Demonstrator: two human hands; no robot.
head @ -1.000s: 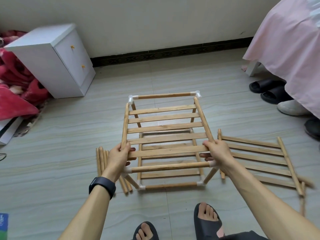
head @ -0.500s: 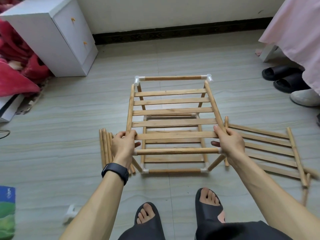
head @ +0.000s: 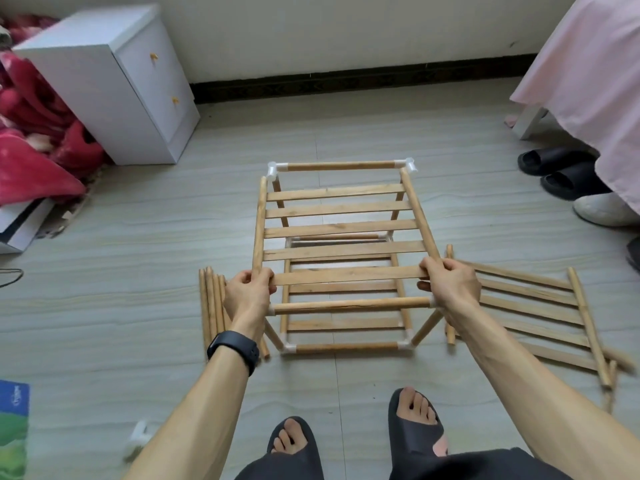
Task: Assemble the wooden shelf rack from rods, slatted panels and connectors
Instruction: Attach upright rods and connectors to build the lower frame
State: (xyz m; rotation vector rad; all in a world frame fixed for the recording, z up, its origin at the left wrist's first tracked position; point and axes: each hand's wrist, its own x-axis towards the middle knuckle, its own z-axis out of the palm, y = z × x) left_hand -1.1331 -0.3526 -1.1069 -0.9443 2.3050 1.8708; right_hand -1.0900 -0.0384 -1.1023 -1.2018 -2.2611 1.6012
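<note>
The left hand (head: 247, 296) and right hand (head: 450, 285) each grip a near corner of the slatted panel (head: 337, 228), whose side rods (head: 259, 230) point away toward the far connectors (head: 272, 169).

Furnishings seen around a tiled floor (head: 104, 306)
A white cabinet (head: 104, 88) is set near the wall at upper left, with a red blanket (head: 31, 147) heaped beside it. A pink cloth (head: 588, 64) is draped at upper right; black slippers (head: 557, 168) and a white shoe (head: 602, 209) are placed beside its edge. A blue-green packet (head: 12, 427) is cut off at lower left.
</note>
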